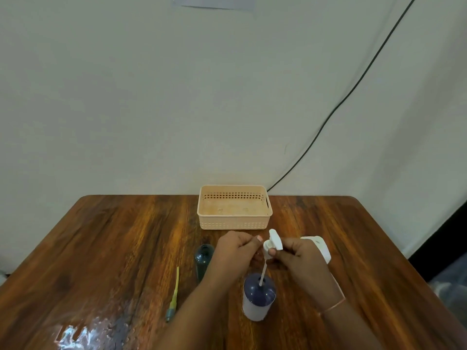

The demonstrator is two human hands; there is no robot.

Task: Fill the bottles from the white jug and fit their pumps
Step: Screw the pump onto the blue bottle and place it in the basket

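Note:
A dark blue bottle [258,296] with a white lower half stands upright near the table's front. Above it my right hand [300,261] grips a white pump [273,242], whose thin tube [262,274] slants down into the bottle's neck. My left hand [235,251] is closed beside the pump's collar, its fingertips touching or nearly touching it. A second dark bottle [203,258] stands left of my left hand, without a pump. The white jug [319,247] is partly hidden behind my right hand.
A peach plastic basket [234,223] stands at the table's far edge. A yellow-green tube with a grey end [174,294] lies on the wood to the left. A shiny wet patch [83,332] is at the front left. A black cable [341,102] runs down the wall.

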